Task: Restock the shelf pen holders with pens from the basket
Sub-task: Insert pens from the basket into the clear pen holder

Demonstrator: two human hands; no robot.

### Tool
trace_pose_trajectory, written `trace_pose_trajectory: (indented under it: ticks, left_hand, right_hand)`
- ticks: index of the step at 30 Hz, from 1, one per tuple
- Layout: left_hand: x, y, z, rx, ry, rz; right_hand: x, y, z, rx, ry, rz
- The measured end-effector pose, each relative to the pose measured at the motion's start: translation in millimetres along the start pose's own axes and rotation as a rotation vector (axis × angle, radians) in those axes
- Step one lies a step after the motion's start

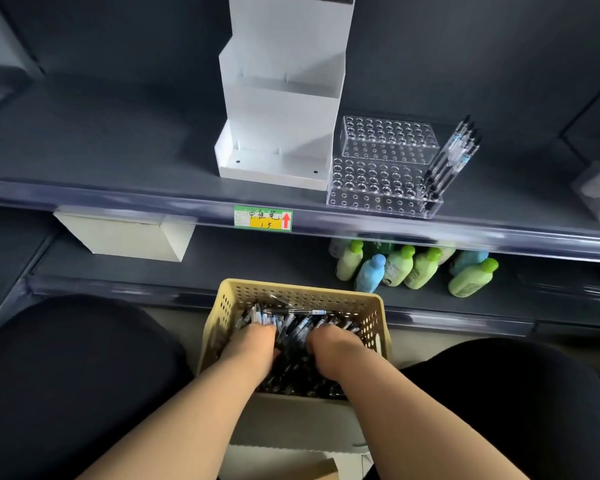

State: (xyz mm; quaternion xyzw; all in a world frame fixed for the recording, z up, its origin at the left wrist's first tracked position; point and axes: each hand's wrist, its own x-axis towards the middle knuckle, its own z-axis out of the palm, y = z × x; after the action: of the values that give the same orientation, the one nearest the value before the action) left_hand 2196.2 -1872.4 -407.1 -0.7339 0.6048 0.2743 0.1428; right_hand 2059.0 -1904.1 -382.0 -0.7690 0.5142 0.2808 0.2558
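Left hand (253, 344) and right hand (334, 348) are digging into loose pens (293, 323) in the yellow basket (291, 288), near centre. Fingertips are buried, so grip cannot be told. Clear pen holder (371, 188) is sitting on the far shelf (118, 161), with shelved pens (449, 161) leaning at its right end.

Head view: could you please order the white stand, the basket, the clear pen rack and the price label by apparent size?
1. The white stand and the basket: about alike; the basket is nearer the camera, so I won't rank them.
2. The clear pen rack.
3. The price label.
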Motion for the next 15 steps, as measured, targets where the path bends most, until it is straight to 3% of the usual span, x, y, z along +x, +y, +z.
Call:
trace_pose_trajectory:
  ticks: [7, 11, 15]
  left_hand:
    - [9.9, 7.3, -1.7, -0.062, -0.071, -0.081]
    - [5.4, 6.5, -18.1, -0.13, -0.06, -0.1]
    - [-9.6, 0.0, -37.9, -0.381, -0.001, -0.021]
  right_hand:
    - [7.9, -0.5, -5.2, -0.042, 0.024, -0.042]
    - [4.4, 8.3, -24.4, 0.264, 0.164, -0.013]
    - [0.1, 13.1, -32.7, 0.554, 0.386, -0.006]
